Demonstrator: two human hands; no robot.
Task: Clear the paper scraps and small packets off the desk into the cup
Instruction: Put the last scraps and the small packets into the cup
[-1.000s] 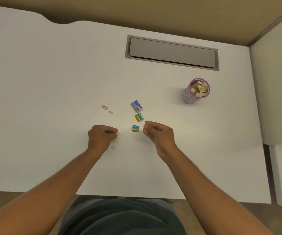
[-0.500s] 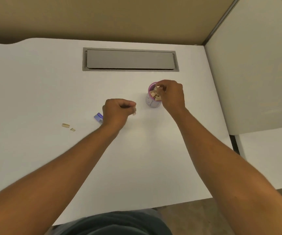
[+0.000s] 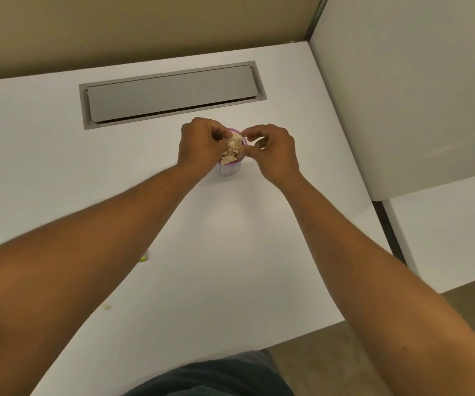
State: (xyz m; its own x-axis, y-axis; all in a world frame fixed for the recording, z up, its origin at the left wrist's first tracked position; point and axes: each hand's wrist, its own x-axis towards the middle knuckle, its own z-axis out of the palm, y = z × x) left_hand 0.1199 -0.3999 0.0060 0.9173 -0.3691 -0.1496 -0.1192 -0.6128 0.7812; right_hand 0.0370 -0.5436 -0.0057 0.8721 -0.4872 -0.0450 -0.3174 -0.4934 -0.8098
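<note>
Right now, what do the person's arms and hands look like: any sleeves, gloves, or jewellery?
Both forearms are bare up to the frame edge, with no sleeves in view. The left hand and right hand are ungloved. No watch, bracelet or ring shows on the visible sides. The only clothing in view is a dark garment at the bottom of the frame.

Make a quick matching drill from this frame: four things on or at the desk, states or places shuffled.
Things:
1. cup
2. left hand
3. cable hatch
4. yellow packet

Places or states:
A. grey, set flush in the desk, beyond the hands
B. peeking out from under the left forearm
C. purple-rimmed, stuffed with tan paper scraps
D. at the cup's left rim, fingers curled over the scraps

Pairs: 1-C, 2-D, 3-A, 4-B
</note>
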